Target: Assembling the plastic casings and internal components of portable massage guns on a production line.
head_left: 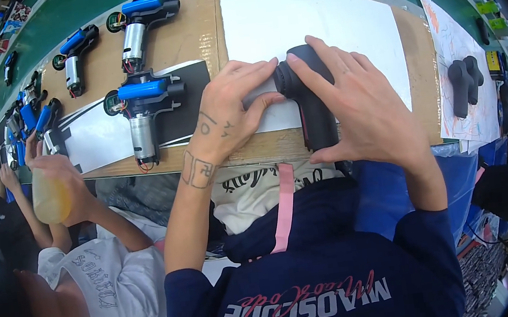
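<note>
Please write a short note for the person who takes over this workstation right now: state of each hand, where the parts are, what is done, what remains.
Left hand: fingers pressed on the head of the black T-shaped housing.
Right hand: wrapped over the same housing, holding it on the white sheet at the bench edge.
Parts: another closed black housing lies to the right. Three open assemblies with blue batteries and bare motors lie to the left, the nearest on a black sheet.
Done: two units look closed.
Left: apparently the three open assemblies are uncovered.
</note>
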`<action>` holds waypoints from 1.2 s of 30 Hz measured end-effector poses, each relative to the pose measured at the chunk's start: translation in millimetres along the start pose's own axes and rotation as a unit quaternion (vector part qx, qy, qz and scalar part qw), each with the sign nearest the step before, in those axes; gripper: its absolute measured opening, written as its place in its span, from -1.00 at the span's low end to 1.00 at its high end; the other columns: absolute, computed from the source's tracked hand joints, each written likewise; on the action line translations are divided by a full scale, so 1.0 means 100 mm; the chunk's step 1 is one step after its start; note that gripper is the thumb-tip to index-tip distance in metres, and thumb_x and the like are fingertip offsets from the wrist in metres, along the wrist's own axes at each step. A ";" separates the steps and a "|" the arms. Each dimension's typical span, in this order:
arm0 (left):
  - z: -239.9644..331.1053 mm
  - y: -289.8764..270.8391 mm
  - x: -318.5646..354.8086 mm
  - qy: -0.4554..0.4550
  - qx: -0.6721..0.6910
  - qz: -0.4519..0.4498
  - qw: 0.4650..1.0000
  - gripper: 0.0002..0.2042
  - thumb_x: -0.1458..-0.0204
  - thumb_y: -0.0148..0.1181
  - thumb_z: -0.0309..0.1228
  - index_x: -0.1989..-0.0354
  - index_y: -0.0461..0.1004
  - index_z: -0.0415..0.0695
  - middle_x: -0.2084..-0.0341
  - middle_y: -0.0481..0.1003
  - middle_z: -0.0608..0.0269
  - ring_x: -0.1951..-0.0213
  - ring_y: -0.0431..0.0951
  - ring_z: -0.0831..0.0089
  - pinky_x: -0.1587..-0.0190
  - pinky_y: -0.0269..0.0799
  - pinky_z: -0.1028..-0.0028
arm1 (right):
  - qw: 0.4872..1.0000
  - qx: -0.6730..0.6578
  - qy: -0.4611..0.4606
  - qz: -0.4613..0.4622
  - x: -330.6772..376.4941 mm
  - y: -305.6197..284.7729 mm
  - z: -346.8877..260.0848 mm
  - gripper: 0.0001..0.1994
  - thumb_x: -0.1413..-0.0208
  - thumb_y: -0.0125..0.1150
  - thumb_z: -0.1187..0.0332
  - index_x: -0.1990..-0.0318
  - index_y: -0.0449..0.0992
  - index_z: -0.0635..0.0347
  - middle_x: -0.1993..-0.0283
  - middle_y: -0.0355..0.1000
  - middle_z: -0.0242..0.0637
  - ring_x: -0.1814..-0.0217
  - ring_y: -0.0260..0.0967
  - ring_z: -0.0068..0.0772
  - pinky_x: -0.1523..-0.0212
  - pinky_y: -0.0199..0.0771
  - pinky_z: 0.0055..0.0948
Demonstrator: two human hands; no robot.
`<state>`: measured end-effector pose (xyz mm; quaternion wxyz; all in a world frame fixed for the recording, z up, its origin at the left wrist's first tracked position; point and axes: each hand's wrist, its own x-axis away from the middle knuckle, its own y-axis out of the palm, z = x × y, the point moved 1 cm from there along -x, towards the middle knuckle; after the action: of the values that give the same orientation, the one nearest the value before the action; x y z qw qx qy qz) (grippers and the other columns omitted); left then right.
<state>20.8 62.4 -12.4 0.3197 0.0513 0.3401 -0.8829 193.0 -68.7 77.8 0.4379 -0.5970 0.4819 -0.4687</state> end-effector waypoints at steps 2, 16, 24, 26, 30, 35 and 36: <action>-0.01 -0.01 0.00 0.002 0.001 -0.006 1.000 -0.53 0.03 0.45 -0.45 -0.13 0.61 -0.16 0.09 0.66 0.04 0.05 0.61 0.12 -0.01 0.56 0.27 | 1.000 0.012 0.002 -0.006 -0.01 0.01 -0.01 0.25 0.48 0.73 0.05 -0.49 0.16 0.23 -0.50 0.07 0.23 -0.41 0.22 0.21 -0.41 0.23 -0.06; -0.12 0.04 0.02 0.001 0.009 0.028 1.000 -0.55 -0.02 0.44 -0.51 -0.15 0.63 -0.04 0.05 0.66 0.27 0.37 0.51 0.53 0.48 0.26 0.54 | 0.996 0.031 -0.070 0.045 0.07 0.22 0.03 0.22 0.28 0.64 -0.05 -0.55 0.07 0.20 -0.58 -0.05 0.18 -0.53 0.08 0.25 -0.51 0.10 0.03; -0.07 0.03 0.03 0.042 0.017 0.044 0.998 -0.56 -0.08 0.24 -0.59 -0.18 0.60 -0.08 0.11 0.67 0.21 0.30 0.58 0.41 0.39 0.39 0.51 | 0.932 -0.267 -0.203 0.139 0.05 -0.64 0.89 -0.33 -0.15 0.38 0.00 -0.32 0.46 0.20 -0.30 0.45 0.04 -0.42 0.37 0.01 -0.40 0.34 -0.02; -0.12 0.00 0.04 0.035 0.039 0.060 0.997 -0.55 -0.09 0.09 -0.62 -0.18 0.59 -0.11 0.16 0.67 0.17 0.28 0.59 0.43 0.32 0.43 0.53 | 0.912 -0.275 -0.289 0.094 0.62 -1.02 1.94 -0.43 -0.26 0.29 0.08 -0.31 0.46 0.22 -0.28 0.47 0.02 -0.39 0.41 -0.03 -0.37 0.39 -0.05; -0.18 0.01 0.09 -0.004 0.076 0.086 0.993 -0.53 -0.12 -0.07 -0.64 -0.18 0.58 -0.16 0.23 0.67 0.15 0.27 0.59 0.48 0.24 0.47 0.54 | 0.883 -0.145 -0.137 0.425 -0.53 0.67 0.42 -0.69 -0.46 0.05 0.22 -0.02 0.51 0.33 0.07 0.56 -0.09 0.11 0.55 -0.33 0.18 0.56 -0.37; -0.14 -0.03 -0.01 -0.059 0.151 0.085 0.983 -0.51 -0.13 -0.14 -0.65 -0.19 0.58 -0.17 0.25 0.66 0.19 0.27 0.57 0.57 0.22 0.46 0.58 | 0.768 -0.592 -0.081 0.229 -0.72 0.40 0.12 -0.59 -0.49 -0.04 0.32 0.53 0.24 0.15 0.59 0.06 -0.44 0.59 -0.08 -0.59 0.52 -0.07 -0.44; -0.14 -0.02 -0.01 -0.057 0.151 0.083 0.983 -0.51 -0.13 -0.14 -0.65 -0.19 0.58 -0.17 0.25 0.66 0.19 0.27 0.57 0.57 0.22 0.46 0.58 | 0.767 -0.603 -0.054 0.211 -0.72 0.39 0.11 -0.55 -0.49 -0.05 0.31 0.58 0.18 0.13 0.61 -0.04 -0.51 0.60 -0.19 -0.62 0.52 -0.17 -0.42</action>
<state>18.5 72.7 -21.9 0.3995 0.0768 0.1791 -0.8958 190.6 -2.7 27.6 0.1008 -0.6457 0.7549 0.0556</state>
